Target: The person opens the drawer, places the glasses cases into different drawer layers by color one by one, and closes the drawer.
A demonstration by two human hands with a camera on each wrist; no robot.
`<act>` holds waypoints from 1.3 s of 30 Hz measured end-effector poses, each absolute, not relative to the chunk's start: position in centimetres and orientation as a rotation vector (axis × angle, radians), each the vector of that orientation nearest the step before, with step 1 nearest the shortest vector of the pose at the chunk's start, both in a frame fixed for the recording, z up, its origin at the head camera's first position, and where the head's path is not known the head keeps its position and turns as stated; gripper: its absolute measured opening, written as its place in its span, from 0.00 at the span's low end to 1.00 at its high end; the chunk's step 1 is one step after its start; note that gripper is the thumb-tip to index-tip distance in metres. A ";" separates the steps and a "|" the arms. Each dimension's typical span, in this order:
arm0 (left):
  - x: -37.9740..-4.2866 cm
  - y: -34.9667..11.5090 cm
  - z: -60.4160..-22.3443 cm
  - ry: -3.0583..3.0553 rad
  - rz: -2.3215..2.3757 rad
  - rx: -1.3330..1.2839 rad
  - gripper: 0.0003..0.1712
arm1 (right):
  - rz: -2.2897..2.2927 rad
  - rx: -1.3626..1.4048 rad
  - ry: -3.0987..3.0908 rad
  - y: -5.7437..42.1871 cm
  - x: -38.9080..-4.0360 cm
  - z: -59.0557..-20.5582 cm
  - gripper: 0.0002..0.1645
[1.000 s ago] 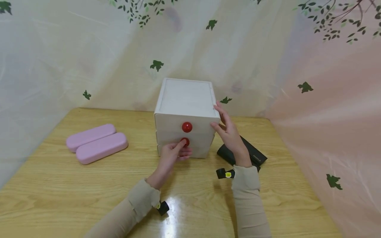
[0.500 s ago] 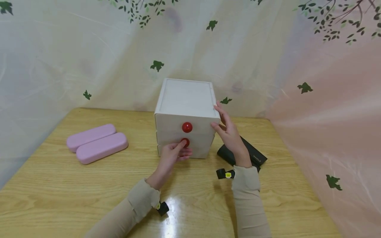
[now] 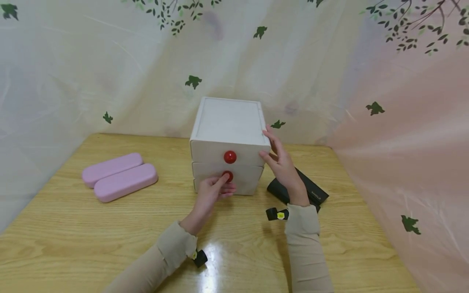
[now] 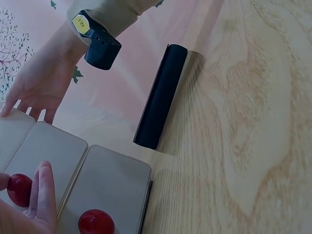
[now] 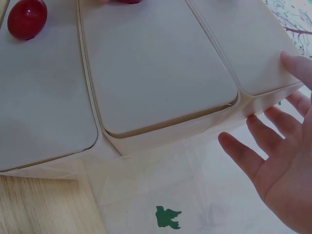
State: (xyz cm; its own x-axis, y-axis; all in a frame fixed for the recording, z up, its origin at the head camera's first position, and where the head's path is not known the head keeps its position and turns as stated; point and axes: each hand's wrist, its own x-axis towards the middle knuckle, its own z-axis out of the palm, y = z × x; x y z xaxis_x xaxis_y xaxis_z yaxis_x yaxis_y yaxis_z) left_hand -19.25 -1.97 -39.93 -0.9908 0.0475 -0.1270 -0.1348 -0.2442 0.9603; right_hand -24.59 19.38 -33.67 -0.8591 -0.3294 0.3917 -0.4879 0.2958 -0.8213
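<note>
A white three-drawer cabinet [image 3: 231, 121] with round red knobs stands in the middle of the table. My left hand [image 3: 210, 192] pinches the middle drawer's knob [image 4: 19, 190] between thumb and fingers. In the head view that hand overlaps the bottom drawer and hides its knob, but the left wrist view shows the bottom knob [image 4: 96, 223]. At the cabinet's upper right corner is my right hand [image 3: 285, 169]. Its thumb touches the top drawer's front and its extended fingers spread along the side. Above, the top drawer's knob [image 3: 230, 157] is untouched.
Two pink elongated cases [image 3: 126, 182] with rounded ends lie side by side at the left of the wooden table [image 3: 242, 252]. Partly behind my right wrist lie black cases [image 3: 313, 189]. A leaf-printed cloth [image 3: 234, 61] hangs behind and on the right.
Both hands keep their places on the knob and the cabinet corner. The seam above the middle drawer shows a little more clearly now.
</note>
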 end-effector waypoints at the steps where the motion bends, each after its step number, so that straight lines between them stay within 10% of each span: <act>1: -19.2 -2.0 -40.0 1.857 2.388 -0.107 0.19 | 1.607 0.764 -2.408 19.4 -24.6 -33.7 0.34; 39: -16.0 -2.6 -40.0 1.863 2.304 -0.081 0.21 | 1.507 0.816 -2.446 19.7 -24.8 -33.7 0.35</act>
State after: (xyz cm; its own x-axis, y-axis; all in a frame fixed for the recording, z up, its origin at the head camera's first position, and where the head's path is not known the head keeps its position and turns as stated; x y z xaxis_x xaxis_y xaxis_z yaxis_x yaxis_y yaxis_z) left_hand -15.98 -2.57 -39.98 -0.9827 0.1035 -0.1533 -0.1716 -0.2005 0.9646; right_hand -24.80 19.71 -33.66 -0.8395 -0.3672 0.4006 -0.5229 0.3453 -0.7793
